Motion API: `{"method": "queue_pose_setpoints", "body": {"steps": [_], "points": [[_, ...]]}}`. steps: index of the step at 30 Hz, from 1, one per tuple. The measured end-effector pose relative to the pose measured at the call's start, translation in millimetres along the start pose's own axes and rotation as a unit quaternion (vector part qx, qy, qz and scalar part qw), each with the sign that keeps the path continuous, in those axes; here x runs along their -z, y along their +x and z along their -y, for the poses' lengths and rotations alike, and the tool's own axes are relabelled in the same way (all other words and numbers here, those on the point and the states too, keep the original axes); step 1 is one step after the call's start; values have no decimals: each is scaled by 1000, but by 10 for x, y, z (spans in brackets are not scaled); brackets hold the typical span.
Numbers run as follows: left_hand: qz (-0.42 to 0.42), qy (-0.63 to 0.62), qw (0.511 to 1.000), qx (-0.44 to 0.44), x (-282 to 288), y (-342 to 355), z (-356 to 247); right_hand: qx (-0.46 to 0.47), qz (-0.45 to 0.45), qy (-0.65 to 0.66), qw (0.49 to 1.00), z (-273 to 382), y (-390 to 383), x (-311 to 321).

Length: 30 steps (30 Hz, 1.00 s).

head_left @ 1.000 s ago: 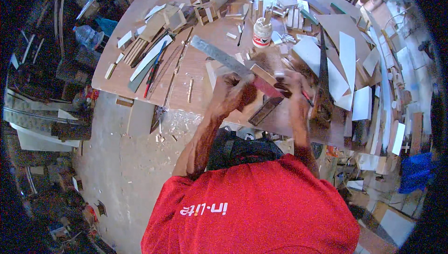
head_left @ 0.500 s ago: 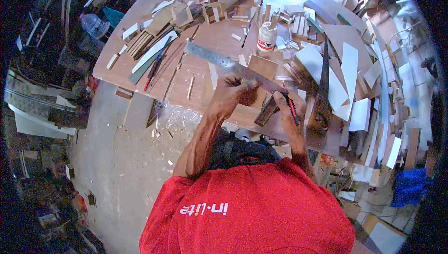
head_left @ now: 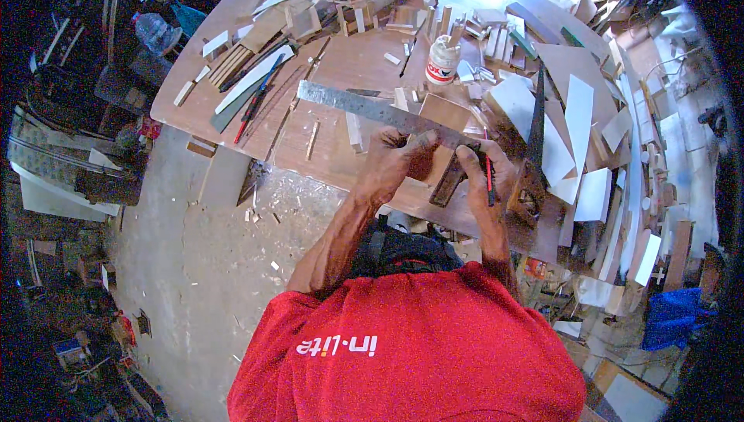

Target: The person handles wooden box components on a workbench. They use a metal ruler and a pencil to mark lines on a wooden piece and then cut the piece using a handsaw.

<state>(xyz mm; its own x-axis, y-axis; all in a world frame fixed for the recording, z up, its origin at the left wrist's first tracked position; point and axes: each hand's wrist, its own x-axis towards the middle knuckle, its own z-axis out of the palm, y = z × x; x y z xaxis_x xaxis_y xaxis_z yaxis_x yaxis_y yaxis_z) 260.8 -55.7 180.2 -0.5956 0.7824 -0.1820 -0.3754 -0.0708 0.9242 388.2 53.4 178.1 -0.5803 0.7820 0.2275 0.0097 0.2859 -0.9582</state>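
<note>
A white glue bottle [head_left: 442, 60] with a red-and-white label stands on the workbench [head_left: 341, 73] beyond my hands, while my left hand [head_left: 395, 160] curls closed on the steel ruler [head_left: 372, 108] across a small wooden board [head_left: 443, 112], and my right hand [head_left: 484, 174] pinches a red pencil [head_left: 489, 178] just beside it.

A white glue bottle [head_left: 442, 60] with a red-and-dark label stands upper centre on the counter [head_left: 341, 65]; a clear plastic bottle [head_left: 155, 32] lies upper left.

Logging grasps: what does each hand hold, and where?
Left hand presses the metal square near its corner; right hand holds a red pencil mid-shaft.
</note>
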Motion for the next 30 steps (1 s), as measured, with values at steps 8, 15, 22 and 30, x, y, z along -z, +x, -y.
{"method": "queue_pose_setpoints", "body": {"steps": [8,15,22,30], "points": [[2,-13,1000,-6,-1,-18,13,-15,5,-73,997,131,-2,42],[-19,4,1000,6,17,-17,24,7,12,-43,999,24,1,-2],[-28,-13,999,-5,-6,-28,8,2,6,-26,1000,-27,2,-40],[-40,-7,999,-9,15,-19,36,15,11,-18,1000,5,-8,-70]]}}
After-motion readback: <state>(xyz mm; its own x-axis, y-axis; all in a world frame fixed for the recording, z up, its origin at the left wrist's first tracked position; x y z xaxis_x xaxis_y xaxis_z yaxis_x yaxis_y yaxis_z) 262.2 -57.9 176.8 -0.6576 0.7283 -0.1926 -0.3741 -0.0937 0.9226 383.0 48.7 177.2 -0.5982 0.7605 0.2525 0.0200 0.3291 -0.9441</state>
